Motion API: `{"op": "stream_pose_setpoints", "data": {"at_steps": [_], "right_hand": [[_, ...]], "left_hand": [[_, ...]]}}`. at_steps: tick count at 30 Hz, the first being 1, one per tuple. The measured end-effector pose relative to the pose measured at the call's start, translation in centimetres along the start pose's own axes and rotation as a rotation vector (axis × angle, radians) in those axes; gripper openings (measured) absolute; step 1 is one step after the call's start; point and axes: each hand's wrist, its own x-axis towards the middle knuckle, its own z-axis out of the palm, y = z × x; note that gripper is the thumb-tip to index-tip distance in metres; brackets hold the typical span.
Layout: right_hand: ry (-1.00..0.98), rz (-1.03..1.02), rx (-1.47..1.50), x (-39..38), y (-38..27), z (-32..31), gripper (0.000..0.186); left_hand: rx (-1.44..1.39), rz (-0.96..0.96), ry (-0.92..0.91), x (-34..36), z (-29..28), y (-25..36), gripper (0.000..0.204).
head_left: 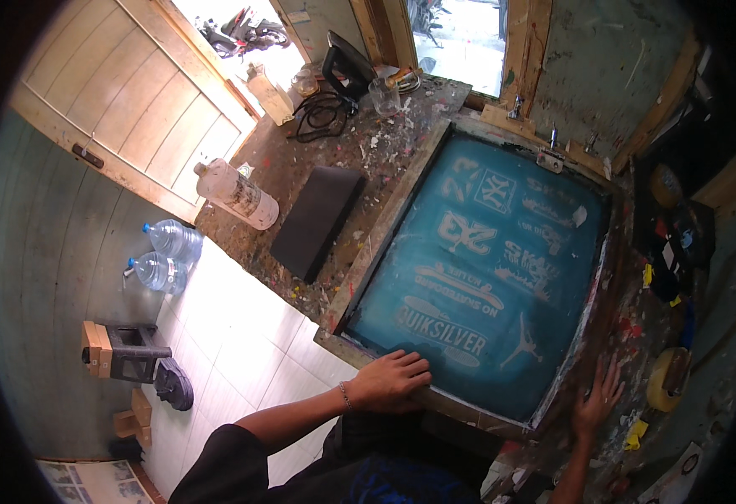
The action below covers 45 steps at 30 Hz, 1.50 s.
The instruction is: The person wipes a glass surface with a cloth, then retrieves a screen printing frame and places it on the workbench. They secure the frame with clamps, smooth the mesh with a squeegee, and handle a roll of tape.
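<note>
Scene was shot through one wide fisheye, worn on the head, left of a pair. View was aimed down and forward over the workbench point(288, 151). Framed screen point(481, 273), left hand point(390, 382) and right hand point(596, 403) were caught near; door point(133, 92) was taken in farther off, upper left. Straight edges were bent rimward.

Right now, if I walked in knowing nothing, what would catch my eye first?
Probably the large framed teal screen, covered in pale designs, lying right of centre on the paint-spattered table. The person's left hand rests on its near edge, and the right hand lies spread just beyond its right side. Left of it sits a dark flat slab.
</note>
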Motion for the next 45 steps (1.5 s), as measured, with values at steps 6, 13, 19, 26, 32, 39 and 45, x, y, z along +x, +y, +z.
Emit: {"op": "stream_pose_setpoints", "data": {"at_steps": [6,13,19,26,32,39,45], "right_hand": [[-0.011,0.028,-0.017,-0.1,-0.1,0.4,0.069],[-0.019,0.034,0.005,-0.1,-0.8,-0.5,0.070],[-0.018,0.039,0.002,-0.1,-0.6,-0.4,0.072],[-0.017,0.042,0.009,-0.1,-0.7,-0.3,0.072],[0.000,0.029,0.005,-0.2,-0.5,-0.2,0.070],[-0.018,0.031,0.012,-0.1,-0.7,-0.6,0.073],[0.030,0.020,0.036,-0.1,-0.7,-0.5,0.071]], "left_hand": [[0.006,-0.026,-0.055,-0.2,0.0,0.2,0.044],[0.010,-0.018,-0.063,-0.3,0.1,0.1,0.045],[0.005,-0.015,-0.052,-0.2,0.3,0.0,0.044],[0.008,-0.008,-0.024,-0.2,0.0,0.2,0.042],[0.002,-0.013,-0.040,-0.2,0.1,0.2,0.044],[0.016,-0.019,-0.029,-0.4,0.1,0.3,0.047],[0.026,-0.029,-0.053,-0.3,0.2,0.3,0.047]]}}
